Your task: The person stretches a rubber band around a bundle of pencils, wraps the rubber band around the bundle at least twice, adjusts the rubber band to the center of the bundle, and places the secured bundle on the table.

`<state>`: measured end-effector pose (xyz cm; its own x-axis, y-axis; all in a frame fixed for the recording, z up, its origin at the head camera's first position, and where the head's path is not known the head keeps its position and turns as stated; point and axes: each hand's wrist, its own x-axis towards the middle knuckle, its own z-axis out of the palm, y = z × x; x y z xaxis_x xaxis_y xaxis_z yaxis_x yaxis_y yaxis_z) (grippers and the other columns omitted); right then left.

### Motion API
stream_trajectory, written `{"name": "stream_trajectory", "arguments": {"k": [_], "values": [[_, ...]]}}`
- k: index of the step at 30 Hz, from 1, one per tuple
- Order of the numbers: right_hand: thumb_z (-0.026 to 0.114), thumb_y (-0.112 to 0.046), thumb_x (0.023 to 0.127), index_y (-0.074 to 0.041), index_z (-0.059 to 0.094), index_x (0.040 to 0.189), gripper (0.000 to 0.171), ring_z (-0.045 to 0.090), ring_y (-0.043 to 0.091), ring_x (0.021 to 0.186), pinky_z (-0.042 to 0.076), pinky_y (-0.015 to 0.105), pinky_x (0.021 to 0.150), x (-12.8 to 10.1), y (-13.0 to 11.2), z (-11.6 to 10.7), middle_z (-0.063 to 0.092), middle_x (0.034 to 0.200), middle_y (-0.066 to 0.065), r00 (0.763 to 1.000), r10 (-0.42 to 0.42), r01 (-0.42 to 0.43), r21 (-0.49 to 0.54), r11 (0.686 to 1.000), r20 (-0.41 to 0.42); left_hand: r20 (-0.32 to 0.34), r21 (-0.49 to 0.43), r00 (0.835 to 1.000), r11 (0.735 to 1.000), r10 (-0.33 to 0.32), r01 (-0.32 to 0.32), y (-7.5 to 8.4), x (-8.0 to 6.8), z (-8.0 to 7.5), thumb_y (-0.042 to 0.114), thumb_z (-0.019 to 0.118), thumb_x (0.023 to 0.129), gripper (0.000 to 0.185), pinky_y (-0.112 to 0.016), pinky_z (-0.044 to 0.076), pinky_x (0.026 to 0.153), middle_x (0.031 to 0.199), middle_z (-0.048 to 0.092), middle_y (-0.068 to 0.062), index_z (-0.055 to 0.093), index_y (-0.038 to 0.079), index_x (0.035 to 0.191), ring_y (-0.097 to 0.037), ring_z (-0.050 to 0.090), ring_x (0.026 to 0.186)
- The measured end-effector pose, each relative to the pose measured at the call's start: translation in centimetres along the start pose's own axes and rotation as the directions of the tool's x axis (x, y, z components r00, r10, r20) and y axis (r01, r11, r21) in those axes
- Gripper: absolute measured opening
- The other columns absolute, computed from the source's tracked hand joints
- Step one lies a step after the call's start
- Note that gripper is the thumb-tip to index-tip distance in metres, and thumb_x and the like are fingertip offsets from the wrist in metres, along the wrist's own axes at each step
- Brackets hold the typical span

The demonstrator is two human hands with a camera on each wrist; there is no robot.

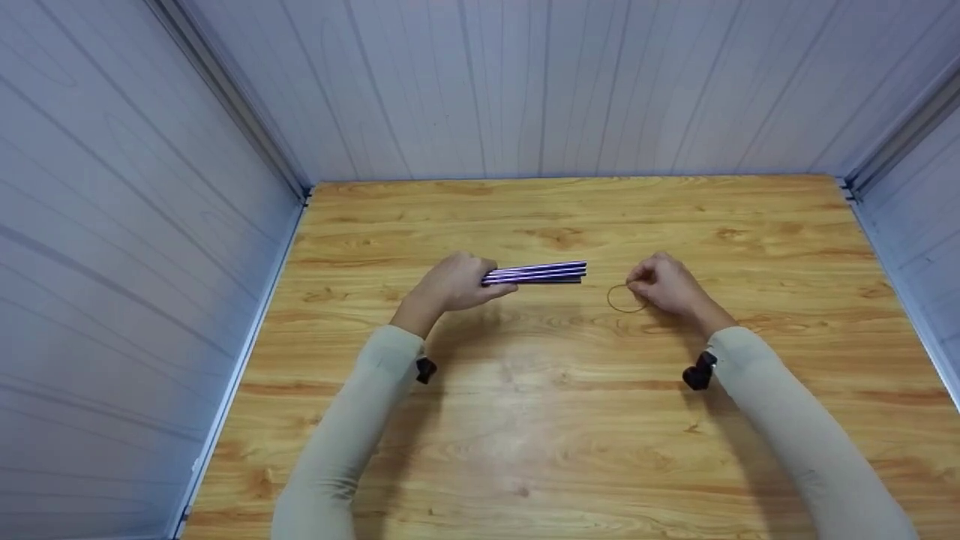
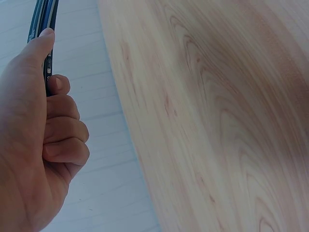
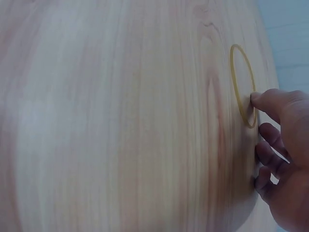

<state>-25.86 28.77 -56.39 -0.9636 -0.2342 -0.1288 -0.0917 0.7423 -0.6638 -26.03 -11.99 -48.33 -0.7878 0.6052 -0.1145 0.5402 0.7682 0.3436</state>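
In the head view my left hand (image 1: 456,282) grips a bundle of several dark pencils (image 1: 536,273), which point to the right above the table. The left wrist view shows fingers curled round the pencils and the thumb laid along them. My right hand (image 1: 667,285) is a short way right of the pencil ends. Between its thumb and fingers it pinches the edge of a thin yellow-brown rubber band (image 3: 234,79). The band forms an open loop, apart from the pencils. In the right wrist view the thumb covers a bit of the band, and the index finger is mostly hidden.
Beneath both hands lies a wood-grain table (image 1: 525,450). Pale panel walls stand at the back (image 1: 510,90), on the left (image 1: 112,262) and on the right. Small black devices (image 1: 699,371) are strapped at both wrists.
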Motion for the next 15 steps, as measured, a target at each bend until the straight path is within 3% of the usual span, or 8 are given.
{"name": "stream_trajectory", "arguments": {"k": [9,15], "values": [[0.068,-0.014,0.113,-0.002,0.078,0.111,0.016,0.056,0.030,0.105,0.043,0.040,0.092,-0.2,0.4,0.1,0.063,0.118,0.020,0.999,-0.038,0.037,-0.049,0.998,-0.017,0.009,-0.001,1.000,1.000,-0.004,0.004,0.0,0.1,0.0,0.058,0.063,0.113,0.051,-0.031,0.034,0.065,0.072,0.042,0.005,0.055,0.015,0.086,-0.011,0.038,0.065],[0.061,-0.020,0.118,-0.002,0.072,0.123,0.022,0.066,0.027,0.109,0.049,0.023,0.088,-1.0,-0.1,-1.2,0.073,0.122,0.021,1.000,-0.007,0.007,0.058,0.998,-0.001,0.017,-0.020,1.000,1.000,-0.005,0.006,0.0,0.2,-0.1,0.057,0.063,0.113,0.050,-0.031,0.036,0.065,0.072,0.045,0.005,0.059,0.013,0.089,-0.012,0.040,0.065]]}}
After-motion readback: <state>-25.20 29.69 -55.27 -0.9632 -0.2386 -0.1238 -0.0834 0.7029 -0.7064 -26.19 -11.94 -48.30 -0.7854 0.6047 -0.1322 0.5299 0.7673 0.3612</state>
